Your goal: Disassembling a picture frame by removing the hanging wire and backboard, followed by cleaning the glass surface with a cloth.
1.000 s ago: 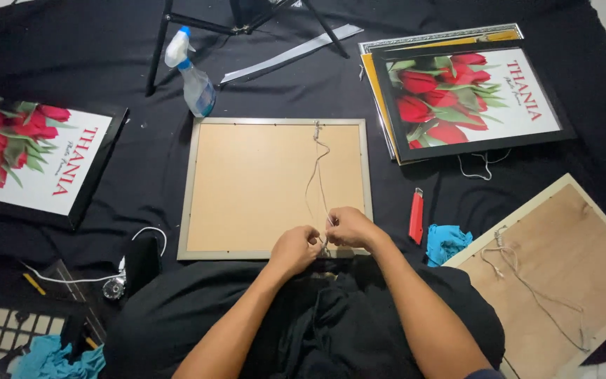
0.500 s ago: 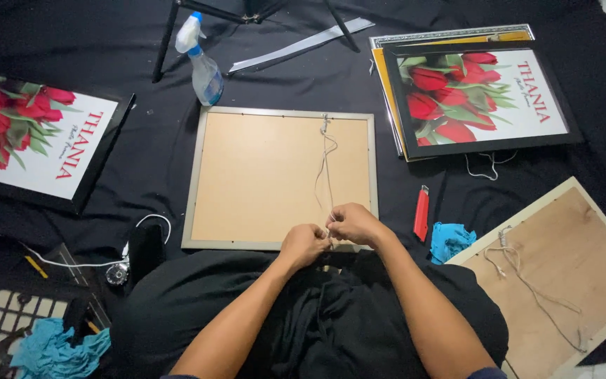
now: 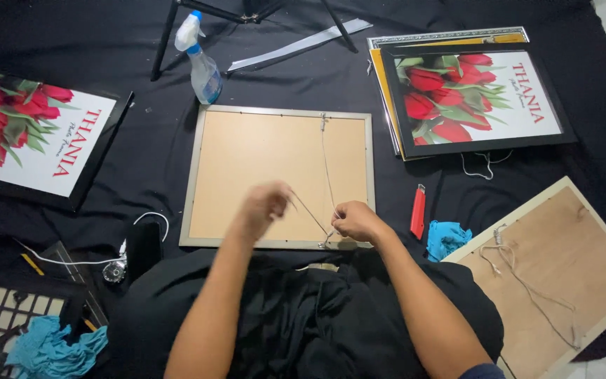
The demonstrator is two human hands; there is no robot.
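Now both hands pull the string, running lengthwise across the frame back

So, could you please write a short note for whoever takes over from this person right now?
Left hand: blurred, raised over the frame back, pulling a strand of the string taut.
Right hand: pinches the string at the near-edge hook.
Done: string is fixed at the far-edge hook and runs down the board.
Left: the near end does not look tied off.
Red cutter lies to the right of the frame.
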